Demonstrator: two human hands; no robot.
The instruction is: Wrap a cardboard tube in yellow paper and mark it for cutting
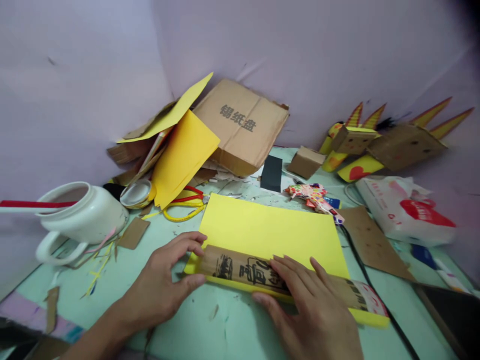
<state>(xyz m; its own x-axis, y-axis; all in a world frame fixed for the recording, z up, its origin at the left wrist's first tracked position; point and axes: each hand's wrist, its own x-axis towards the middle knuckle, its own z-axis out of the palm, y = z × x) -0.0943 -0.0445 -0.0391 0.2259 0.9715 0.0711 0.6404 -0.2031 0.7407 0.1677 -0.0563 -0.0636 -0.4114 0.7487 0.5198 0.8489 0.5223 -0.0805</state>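
A brown cardboard roll (234, 266) with black print lies across the near part of a yellow paper sheet (270, 225). Yellow paper also shows along the roll's near edge. My left hand (163, 280) is at the roll's left end, thumb on the near side and curved fingers on the far side. My right hand (313, 305) lies over the roll right of its middle, fingers on top and thumb at the near edge. The roll's right end (369, 297) has red and white print and sticks out beyond the sheet. My right palm hides part of the roll.
Left stands a white mug (101, 215) near paper scraps. Behind the sheet are scissors (183, 210), folded yellow paper (183, 160) and a cardboard box (240, 125). A patterned glue gun (311, 195), its black cord (362, 265), a tissue pack (405, 210) and cardboard figures (405, 145) are right.
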